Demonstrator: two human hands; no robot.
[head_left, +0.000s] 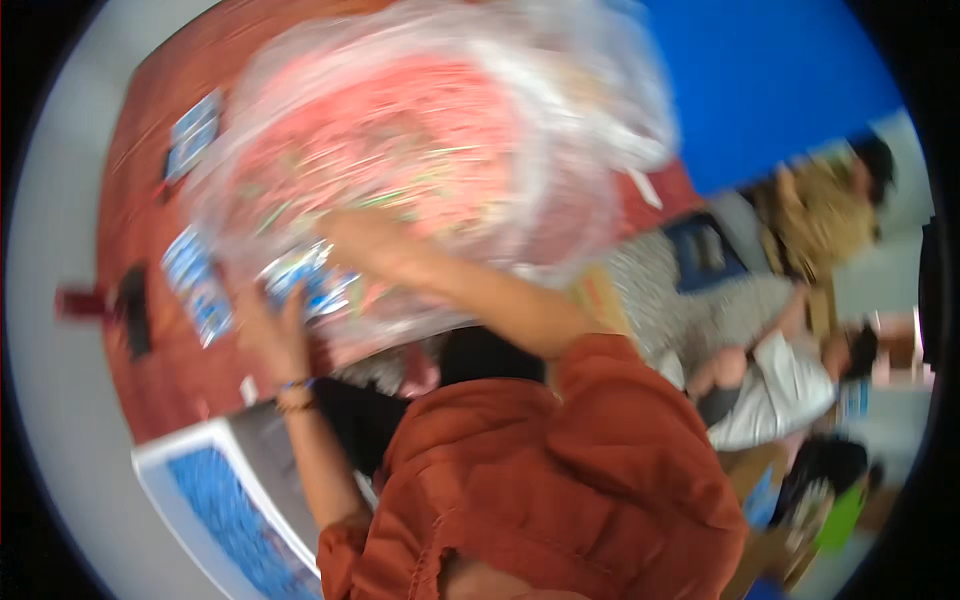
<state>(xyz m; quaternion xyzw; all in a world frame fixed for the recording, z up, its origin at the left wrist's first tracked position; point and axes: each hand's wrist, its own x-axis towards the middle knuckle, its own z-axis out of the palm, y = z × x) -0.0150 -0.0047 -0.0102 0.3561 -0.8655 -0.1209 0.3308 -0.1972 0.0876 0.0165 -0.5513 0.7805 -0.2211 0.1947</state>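
The picture is heavily motion-blurred. A big clear plastic bag (420, 150) stuffed with pink and red contents fills the upper middle. My right hand (358, 238) reaches up out of a rust-orange sleeve and grips the bag's front. My left hand (270, 335), with a beaded bracelet at the wrist, holds the bag's lower left edge. Blue-and-white packets (305, 278) show through the plastic just above its fingers.
A red-brown table (150, 200) under the bag carries more blue-and-white packets (195, 285), a dark object (135, 305) and a red one (75, 300). A white-framed blue tray (205, 490) lies at the lower left. Two other people (790, 385) sit at the right before a blue wall (770, 80).
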